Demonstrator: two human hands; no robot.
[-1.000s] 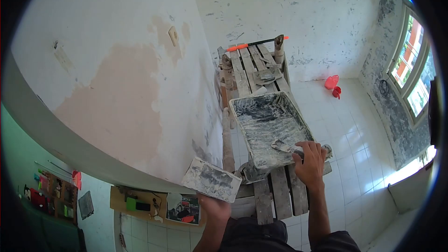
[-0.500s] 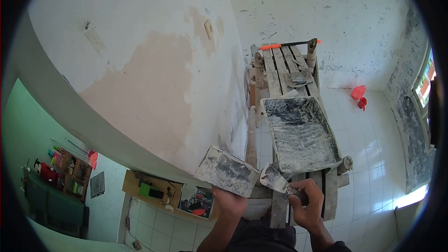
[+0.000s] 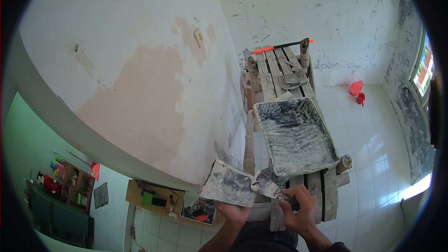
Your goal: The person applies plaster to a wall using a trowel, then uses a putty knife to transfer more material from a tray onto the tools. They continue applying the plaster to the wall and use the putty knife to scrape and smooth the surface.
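Observation:
My left hand [image 3: 233, 212] is closed under a flat, plaster-smeared board [image 3: 228, 184], held near the wall; its grip is partly hidden beneath the board. In my right hand [image 3: 301, 207] is the handle of a small trowel [image 3: 271, 188], fingers wrapped round it. The trowel's blade points left, and its tip meets the board's right edge, where some white paste shows. Just beyond my hands a large tray [image 3: 298, 135], coated in grey and white residue, rests on a slatted wooden platform [image 3: 329, 193].
A black and orange long-handled tool [image 3: 280, 46] lies at the platform's far end, near a flat metal tool [image 3: 292, 80]. Wooden posts rise at the platform's corners. The patched wall [image 3: 140, 107] stands at left. Red plastic items [image 3: 356, 87] sit on the tiled floor.
The trowel has turned and shifted slightly down, its tip now at the board's edge. The board has moved a little lower and is tilted less. The whole view has shifted slightly.

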